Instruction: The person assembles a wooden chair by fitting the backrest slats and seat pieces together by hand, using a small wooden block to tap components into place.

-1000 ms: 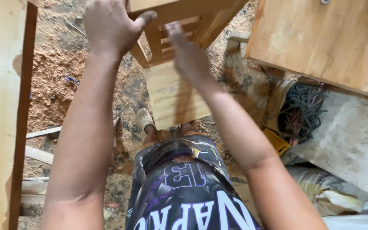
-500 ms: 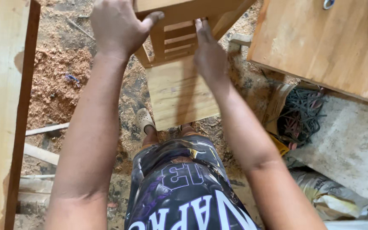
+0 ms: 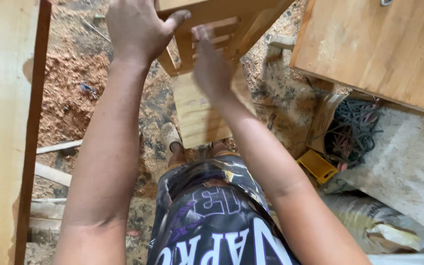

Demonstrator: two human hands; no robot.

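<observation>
The right hand has slid down the pale slatted wooden chair frame, fingers blurred, seemingly pressed together; left hand grips its top rail, thumb spread.

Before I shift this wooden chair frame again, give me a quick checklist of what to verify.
1. Left hand gripping the wooden chair frame: ok, fingers and thumb wrap its top rail.
2. Right hand gripping: cannot tell, blurred, open palm against the slats.
3. Footing: not ok, sawdust covers the ground and loose wood strips lie near the foot.
4. Room on the right: not ok, workbench stands close.
5. Frame joints tight: cannot tell.
</observation>
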